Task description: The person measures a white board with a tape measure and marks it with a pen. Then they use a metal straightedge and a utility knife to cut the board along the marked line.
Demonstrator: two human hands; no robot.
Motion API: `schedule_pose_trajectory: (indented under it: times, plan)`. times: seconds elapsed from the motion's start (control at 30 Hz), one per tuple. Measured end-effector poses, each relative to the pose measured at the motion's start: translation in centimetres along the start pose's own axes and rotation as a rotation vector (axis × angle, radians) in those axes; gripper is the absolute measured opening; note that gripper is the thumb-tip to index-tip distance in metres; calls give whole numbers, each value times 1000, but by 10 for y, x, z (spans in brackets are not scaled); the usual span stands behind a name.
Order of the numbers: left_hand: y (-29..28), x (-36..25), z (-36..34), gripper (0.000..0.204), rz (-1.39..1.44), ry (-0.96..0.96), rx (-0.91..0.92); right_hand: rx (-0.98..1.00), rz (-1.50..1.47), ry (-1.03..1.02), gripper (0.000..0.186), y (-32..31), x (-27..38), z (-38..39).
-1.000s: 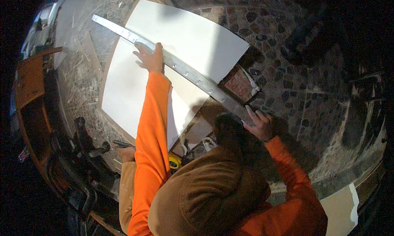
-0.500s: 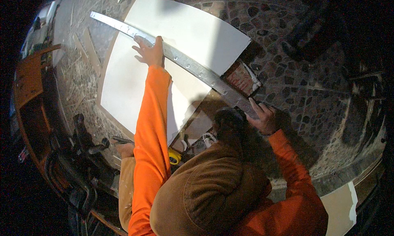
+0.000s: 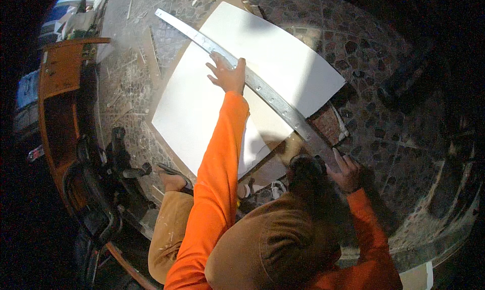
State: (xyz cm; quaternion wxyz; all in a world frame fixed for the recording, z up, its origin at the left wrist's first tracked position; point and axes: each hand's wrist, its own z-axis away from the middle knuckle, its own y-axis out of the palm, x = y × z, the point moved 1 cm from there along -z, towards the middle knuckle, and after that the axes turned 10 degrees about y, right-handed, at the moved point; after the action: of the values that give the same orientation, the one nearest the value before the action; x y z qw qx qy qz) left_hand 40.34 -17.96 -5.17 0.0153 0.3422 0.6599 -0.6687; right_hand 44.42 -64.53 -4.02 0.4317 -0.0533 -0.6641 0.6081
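A long, flat metal strip (image 3: 275, 100) with small holes lies slantwise across a white board (image 3: 189, 111). Its far left end sticks out beyond the board. My left hand (image 3: 228, 77) rests on the upper part of the strip, fingers spread, with the thumb toward the right. At the strip's near right end my right hand (image 3: 346, 173) grips it, partly in shadow. The board has a sunlit surface and a shaded right corner. Below my left forearm's right side, a torn or curled edge shows on the board.
Under the board's right corner sits a reddish block (image 3: 326, 124). My bare foot (image 3: 173, 181) is left of the board. A wooden cabinet (image 3: 63, 70) and dark tubular frame (image 3: 103, 209) stand at left. Thin offcuts (image 3: 151, 50) lie on the stone-patterned floor (image 3: 384, 123).
The view has swung, so the board, strip and both hands sit farther right and lower. My hands keep their places on the strip. A yellow round-edged object near my left forearm is now mostly hidden.
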Motion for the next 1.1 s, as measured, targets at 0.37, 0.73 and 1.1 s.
schedule_pose_trajectory:
  times: [0.37, 0.73, 1.1]
  plan:
    - [-5, -10, 1, 101, 8, -30, 7, -31, 53, -36, 64, -5, 2, -5]
    - [-4, -4, -1, 103, -5, -9, 11, -11, 42, -14, 64, -4, 4, -3]
    - [-4, -16, 6, 60, -155, -69, 27, 132, -128, 150, 68, -14, 8, -3]
